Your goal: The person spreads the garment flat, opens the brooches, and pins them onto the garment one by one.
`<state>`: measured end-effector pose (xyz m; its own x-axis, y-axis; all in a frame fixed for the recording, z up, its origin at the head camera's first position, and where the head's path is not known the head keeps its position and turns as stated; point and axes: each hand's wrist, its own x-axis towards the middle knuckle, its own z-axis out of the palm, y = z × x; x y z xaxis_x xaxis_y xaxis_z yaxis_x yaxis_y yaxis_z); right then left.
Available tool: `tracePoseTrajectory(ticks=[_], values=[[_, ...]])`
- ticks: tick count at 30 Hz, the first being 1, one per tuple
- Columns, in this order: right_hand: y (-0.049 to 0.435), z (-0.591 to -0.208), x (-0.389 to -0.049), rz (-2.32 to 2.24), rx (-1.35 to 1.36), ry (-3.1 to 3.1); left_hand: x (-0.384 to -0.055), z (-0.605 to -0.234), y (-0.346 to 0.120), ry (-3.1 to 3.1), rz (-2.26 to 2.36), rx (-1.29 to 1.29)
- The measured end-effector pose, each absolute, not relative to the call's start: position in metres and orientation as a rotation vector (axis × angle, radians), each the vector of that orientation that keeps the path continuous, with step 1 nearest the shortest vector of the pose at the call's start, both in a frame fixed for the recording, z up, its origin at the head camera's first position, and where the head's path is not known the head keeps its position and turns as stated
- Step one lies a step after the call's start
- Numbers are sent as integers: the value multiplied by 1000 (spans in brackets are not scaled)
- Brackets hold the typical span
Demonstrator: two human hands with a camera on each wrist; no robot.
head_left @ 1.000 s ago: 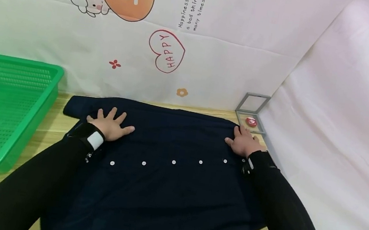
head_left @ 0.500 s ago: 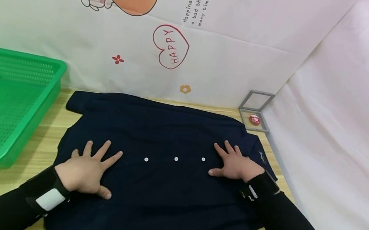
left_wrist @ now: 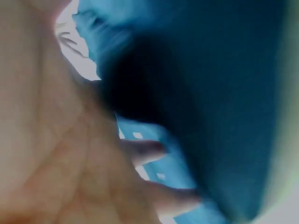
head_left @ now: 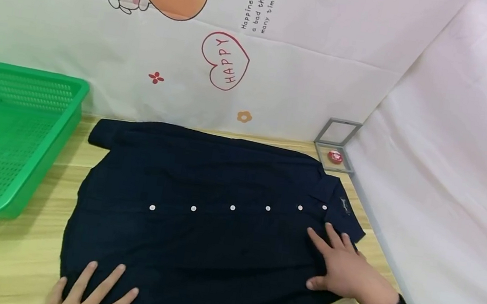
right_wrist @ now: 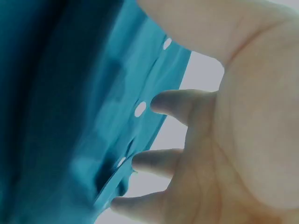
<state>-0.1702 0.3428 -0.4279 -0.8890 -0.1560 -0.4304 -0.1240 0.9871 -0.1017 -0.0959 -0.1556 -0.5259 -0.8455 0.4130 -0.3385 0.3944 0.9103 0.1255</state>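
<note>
A dark navy shirt [head_left: 192, 249] lies spread out on the table, its row of white buttons running across the middle. Its collar [head_left: 344, 213] points to the right and one short sleeve [head_left: 103, 133] sticks out at the far left. My left hand [head_left: 87, 299], fingers spread, is over the shirt's near left part, cut off by the lower frame edge. Near the collar at the right, my right hand [head_left: 343, 270] has its fingers spread over the cloth. In the right wrist view the fingers [right_wrist: 161, 162] are straight beside the buttons, holding nothing.
A green plastic basket [head_left: 45, 145] stands on the table at the left. At the back right corner sits a small grey-framed box [head_left: 337, 145] with its lid up and a red item [head_left: 334, 157] inside. White printed cloth [head_left: 299, 87] hangs behind the table.
Both hands have come from the shirt's far side towards the near edge, the left one furthest. The shirt stays flat, and its collar and full button row are now uncovered.
</note>
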Motion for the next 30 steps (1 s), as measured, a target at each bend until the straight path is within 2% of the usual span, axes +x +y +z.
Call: tracePoseTrajectory(ticks=[4, 11, 18, 23, 30], values=[[357, -438, -161, -111, -90, 2634, -89, -544, -164, 2841, 40, 555], [355, -451, -153, -217, -63, 2572, -91, -547, -175, 2865, -3, 546], [360, -417, -163, -298, -160, 2487, -90, -537, -183, 2988, 53, 767], [374, -390, -207, -269, -293, 2681, -114, -514, -192, 2713, 192, 805], [420, -400, -307, -161, -218, 2907, -130, -503, -191, 2544, 321, 850]])
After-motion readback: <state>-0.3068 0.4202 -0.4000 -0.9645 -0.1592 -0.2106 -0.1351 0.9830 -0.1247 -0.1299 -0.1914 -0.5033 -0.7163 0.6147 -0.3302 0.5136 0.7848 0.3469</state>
